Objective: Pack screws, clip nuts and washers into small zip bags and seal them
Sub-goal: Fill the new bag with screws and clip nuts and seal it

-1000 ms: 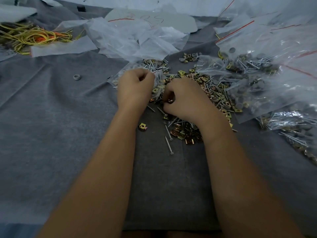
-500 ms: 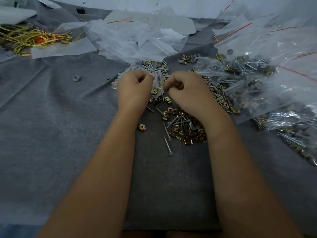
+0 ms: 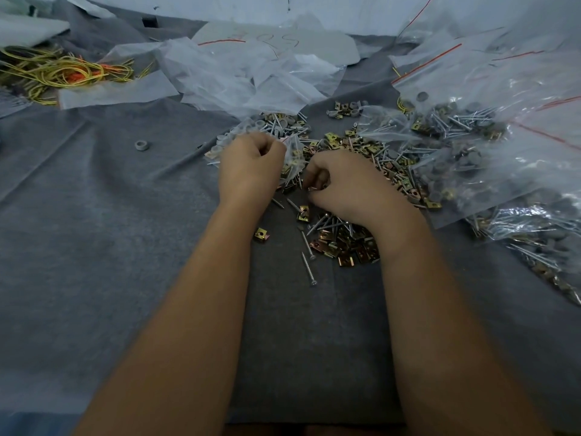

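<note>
Our left hand (image 3: 251, 169) pinching one small bag (image 3: 294, 158), right hand (image 3: 342, 184) pinching a screw (image 3: 314, 187), two loose screws (image 3: 307, 243) pointing away from us, lengthwise.

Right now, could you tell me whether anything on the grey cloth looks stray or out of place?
Yes: one small grey ring-shaped washer lies alone on the grey cloth, well left of the hardware pile. A single gold clip nut and two loose silver screws also sit apart, on the near side of the pile.

Plain grey cloth (image 3: 94, 247), brass-yellow clip nuts (image 3: 342, 247), silver screws (image 3: 307, 264), red-striped clear bags (image 3: 503, 77), yellow wires (image 3: 56, 73)
</note>
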A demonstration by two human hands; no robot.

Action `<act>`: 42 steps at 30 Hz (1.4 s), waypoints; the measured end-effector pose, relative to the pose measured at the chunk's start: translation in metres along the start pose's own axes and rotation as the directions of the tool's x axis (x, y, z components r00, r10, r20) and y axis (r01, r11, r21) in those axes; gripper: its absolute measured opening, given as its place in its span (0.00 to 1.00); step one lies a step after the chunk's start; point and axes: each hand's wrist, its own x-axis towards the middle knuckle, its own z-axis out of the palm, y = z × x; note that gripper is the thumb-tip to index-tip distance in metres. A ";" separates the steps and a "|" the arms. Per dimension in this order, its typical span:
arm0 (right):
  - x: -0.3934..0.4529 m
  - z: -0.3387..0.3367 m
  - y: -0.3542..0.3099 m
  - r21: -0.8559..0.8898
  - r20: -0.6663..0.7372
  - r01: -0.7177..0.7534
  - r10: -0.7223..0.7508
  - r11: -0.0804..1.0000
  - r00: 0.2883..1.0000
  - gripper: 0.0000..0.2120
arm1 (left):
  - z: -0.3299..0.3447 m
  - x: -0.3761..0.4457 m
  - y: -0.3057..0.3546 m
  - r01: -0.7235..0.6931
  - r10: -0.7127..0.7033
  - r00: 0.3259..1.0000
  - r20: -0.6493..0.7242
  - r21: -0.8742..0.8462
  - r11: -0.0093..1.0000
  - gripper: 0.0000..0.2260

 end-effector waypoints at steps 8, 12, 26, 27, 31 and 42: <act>0.008 0.006 0.005 0.314 -0.319 0.016 0.090 0.949 0.943 0.12 | 0.001 0.001 -0.001 -0.005 0.005 1.000 0.004 0.019 1.000 0.08; 0.011 0.011 -0.001 0.297 -0.492 0.089 0.072 0.951 0.868 0.10 | 0.000 -0.001 0.000 -0.020 0.019 1.000 0.018 0.022 1.000 0.08; -0.005 -0.020 0.011 0.032 0.009 -0.076 0.076 0.997 0.997 0.05 | -0.002 -0.003 0.004 0.015 -0.015 0.999 -0.031 -0.003 1.000 0.08; -0.005 -0.019 0.010 0.055 0.040 -0.067 0.064 0.996 0.997 0.09 | -0.002 -0.003 0.004 0.020 -0.020 0.999 -0.032 -0.002 1.000 0.08; -0.003 -0.014 0.008 0.081 -0.037 -0.036 0.039 0.996 0.999 0.18 | -0.002 -0.003 0.005 0.024 -0.024 0.999 -0.034 -0.006 1.000 0.09; -0.003 -0.008 0.006 -0.045 0.009 0.001 -0.001 0.999 1.000 0.09 | -0.002 -0.003 0.005 0.033 -0.033 0.999 -0.026 -0.004 0.999 0.09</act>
